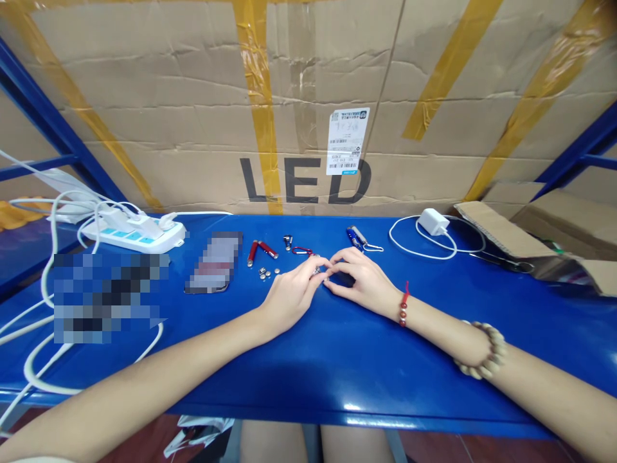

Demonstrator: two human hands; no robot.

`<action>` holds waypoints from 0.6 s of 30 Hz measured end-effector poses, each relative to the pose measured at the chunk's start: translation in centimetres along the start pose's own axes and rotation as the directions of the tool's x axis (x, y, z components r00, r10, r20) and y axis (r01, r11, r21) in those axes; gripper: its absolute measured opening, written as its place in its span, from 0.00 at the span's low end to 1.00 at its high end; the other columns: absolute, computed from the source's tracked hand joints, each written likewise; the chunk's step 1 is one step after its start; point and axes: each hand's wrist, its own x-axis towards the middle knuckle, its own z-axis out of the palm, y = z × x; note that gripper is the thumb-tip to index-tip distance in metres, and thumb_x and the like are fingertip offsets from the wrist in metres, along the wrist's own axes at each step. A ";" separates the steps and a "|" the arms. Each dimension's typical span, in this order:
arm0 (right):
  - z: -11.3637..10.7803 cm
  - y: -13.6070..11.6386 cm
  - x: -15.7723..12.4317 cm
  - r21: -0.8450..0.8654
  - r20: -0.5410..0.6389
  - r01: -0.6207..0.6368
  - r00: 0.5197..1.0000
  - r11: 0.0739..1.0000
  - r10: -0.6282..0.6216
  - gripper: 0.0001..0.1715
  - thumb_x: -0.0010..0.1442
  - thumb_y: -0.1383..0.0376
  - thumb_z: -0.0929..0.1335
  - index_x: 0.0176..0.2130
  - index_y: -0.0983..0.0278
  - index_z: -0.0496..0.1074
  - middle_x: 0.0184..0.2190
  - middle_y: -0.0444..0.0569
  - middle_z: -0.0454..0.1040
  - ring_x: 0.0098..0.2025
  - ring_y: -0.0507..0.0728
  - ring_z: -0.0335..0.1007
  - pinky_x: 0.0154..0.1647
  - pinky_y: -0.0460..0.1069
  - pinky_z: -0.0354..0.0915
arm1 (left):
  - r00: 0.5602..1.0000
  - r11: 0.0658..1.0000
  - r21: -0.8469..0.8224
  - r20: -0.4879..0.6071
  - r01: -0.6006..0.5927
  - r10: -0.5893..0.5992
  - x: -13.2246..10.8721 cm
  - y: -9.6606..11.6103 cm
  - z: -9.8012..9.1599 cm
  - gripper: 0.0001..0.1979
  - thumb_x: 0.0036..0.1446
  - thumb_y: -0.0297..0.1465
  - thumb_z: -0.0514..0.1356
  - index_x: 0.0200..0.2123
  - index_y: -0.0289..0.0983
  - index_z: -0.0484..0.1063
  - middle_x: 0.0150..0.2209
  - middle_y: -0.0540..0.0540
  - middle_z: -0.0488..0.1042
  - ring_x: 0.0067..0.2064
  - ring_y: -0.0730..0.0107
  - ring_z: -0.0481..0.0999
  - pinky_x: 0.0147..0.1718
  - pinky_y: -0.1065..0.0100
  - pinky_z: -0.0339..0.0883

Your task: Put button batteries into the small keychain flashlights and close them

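Observation:
Both my hands rest on the blue table (pixel 337 360), fingertips meeting at its middle. My left hand (pixel 292 292) pinches a small silvery part I cannot make out. My right hand (pixel 359 280) is curled, its fingertips touching the same small part. Just beyond the left hand lie several button cell batteries (pixel 266 273), two red tube pieces (pixel 260 251), a small metal part (pixel 288 242) and a red carabiner clip (pixel 303 251). A blue mini flashlight (pixel 355 236) with a cord lies beyond the right hand.
A white power strip (pixel 137 233) with plugs and white cables sits at the left. A phone (pixel 214 263) lies beside it. A white charger (pixel 434 222) with looped cable is at the right, by an open cardboard box (pixel 535 241). A large cardboard sheet (pixel 308 103) stands behind.

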 end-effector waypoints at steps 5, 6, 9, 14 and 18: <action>0.0 -0.1 0.0 -0.010 -0.106 0.013 0.994 1.000 -0.014 0.07 0.55 0.62 0.67 0.33 0.63 0.72 0.35 0.50 0.72 0.38 0.56 0.67 0.40 0.52 0.66 | 0.999 0.999 0.042 0.034 0.021 -0.023 0.0 0.1 0.0 0.11 0.63 0.33 0.44 0.47 0.43 0.60 0.43 0.50 0.73 0.37 0.69 0.76 0.32 0.71 0.65; -0.1 -0.1 0.0 -0.011 -0.146 0.011 0.989 1.000 -0.012 0.07 0.55 0.62 0.67 0.34 0.63 0.72 0.35 0.50 0.72 0.38 0.55 0.67 0.40 0.52 0.67 | 0.999 0.999 0.045 0.034 0.022 -0.023 0.0 0.1 0.0 0.11 0.63 0.33 0.45 0.47 0.43 0.60 0.43 0.50 0.73 0.37 0.68 0.76 0.32 0.71 0.65; -0.3 -0.4 -0.1 0.001 -0.275 0.011 0.961 1.000 -0.010 0.07 0.56 0.62 0.66 0.34 0.63 0.72 0.35 0.50 0.72 0.37 0.55 0.68 0.41 0.52 0.67 | 0.999 0.999 0.039 0.045 0.015 -0.016 0.0 0.0 0.0 0.12 0.62 0.35 0.48 0.48 0.41 0.58 0.38 0.51 0.75 0.36 0.67 0.77 0.31 0.71 0.65; -0.6 -0.7 -0.2 0.006 -0.346 0.107 0.933 0.994 -0.098 0.07 0.57 0.63 0.66 0.36 0.62 0.72 0.35 0.50 0.71 0.37 0.54 0.69 0.38 0.50 0.68 | 0.998 0.999 -0.009 0.051 -0.043 0.043 -0.2 -0.1 0.1 0.17 0.59 0.36 0.53 0.50 0.42 0.55 0.36 0.53 0.76 0.37 0.67 0.78 0.31 0.72 0.66; -0.7 -0.6 -0.2 -0.002 -0.351 0.243 0.908 0.970 -0.228 0.07 0.56 0.64 0.68 0.36 0.64 0.72 0.34 0.51 0.71 0.35 0.53 0.70 0.36 0.47 0.69 | 0.999 0.999 -0.030 0.036 -0.012 0.013 -0.1 0.1 0.0 0.20 0.58 0.35 0.54 0.53 0.42 0.53 0.37 0.53 0.77 0.37 0.68 0.78 0.33 0.72 0.66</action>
